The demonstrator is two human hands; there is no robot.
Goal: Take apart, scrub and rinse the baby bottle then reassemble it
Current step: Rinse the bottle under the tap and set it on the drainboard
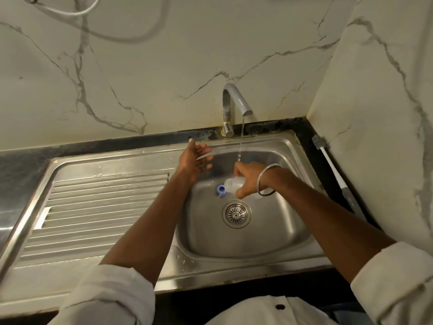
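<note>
Leftmost, the left hand (195, 160) hovers over the back-left edge of the sink (112, 158), fingers spread. A blue ring (220, 189) sits in the basin, beside the baby bottle (233, 184) — gripped by the right hand's (251, 180) curled fingers under the faucet (234, 99) stream. A bottle brush (330, 165) lies beyond the right rim.

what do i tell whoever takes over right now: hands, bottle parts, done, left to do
Left hand: open, empty, above the basin's left side.
Right hand: grips the clear bottle body, tipped sideways, mouth leftward, below the running tap.
Blue screw ring: apparently off, in the sink beside the bottle mouth.
Bottle brush: on the right counter, untouched.
Done: apparently taken apart.
Left: finish rinsing, reassemble; teat not in view.
</note>
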